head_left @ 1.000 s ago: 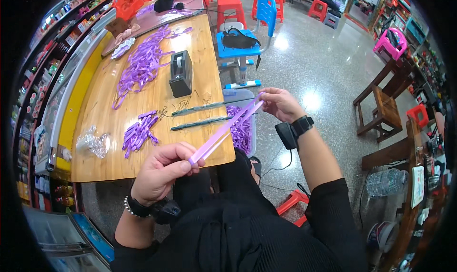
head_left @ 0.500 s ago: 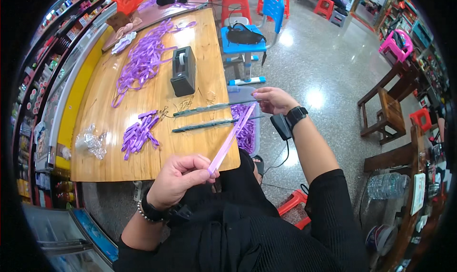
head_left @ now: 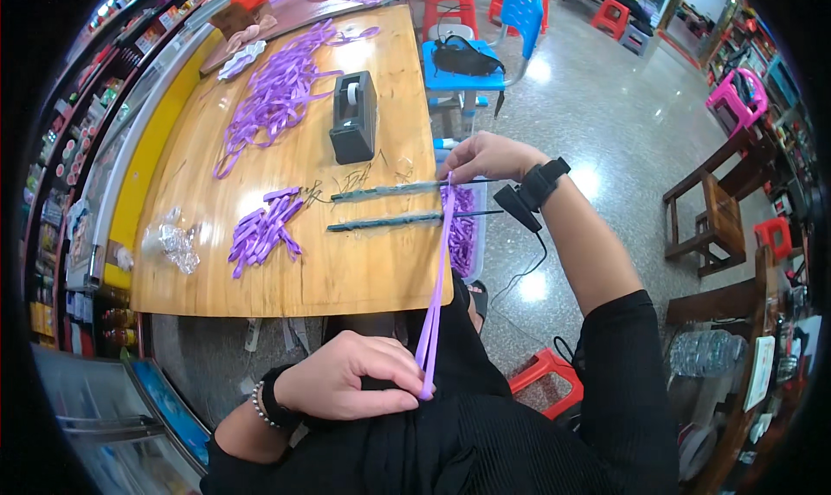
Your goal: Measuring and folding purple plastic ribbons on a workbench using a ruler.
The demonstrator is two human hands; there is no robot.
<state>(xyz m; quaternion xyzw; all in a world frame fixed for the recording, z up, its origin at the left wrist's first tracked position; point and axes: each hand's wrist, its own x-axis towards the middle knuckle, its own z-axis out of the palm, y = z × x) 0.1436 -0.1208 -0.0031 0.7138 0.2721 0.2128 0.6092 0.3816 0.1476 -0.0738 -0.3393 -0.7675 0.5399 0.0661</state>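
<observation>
A narrow purple ribbon [head_left: 435,309] runs doubled and taut from my lap up past the table's right edge. My left hand [head_left: 355,378], low in front of my body, pinches its near end between thumb and fingers. At the far end my right hand [head_left: 498,159] has its fingertips closed on the ribbon beside the far dark rod [head_left: 381,190]. That rod and a near dark rod [head_left: 381,222] lie side by side under clear tape, their thin tips jutting past the table edge. Whether the ribbon loops around the far rod, I cannot tell.
On the wooden table [head_left: 346,279] are a black tape dispenser [head_left: 353,118], a heap of long purple ribbon [head_left: 277,93], short ribbon pieces [head_left: 267,228] and crumpled clear plastic [head_left: 179,242]. A clear bin [head_left: 478,235] of purple pieces stands below the edge. Behind is a blue chair [head_left: 463,81].
My left hand has come down toward my body and right, drawing the ribbon steeper. My right hand has moved inward from the far rod's tip to the table edge.
</observation>
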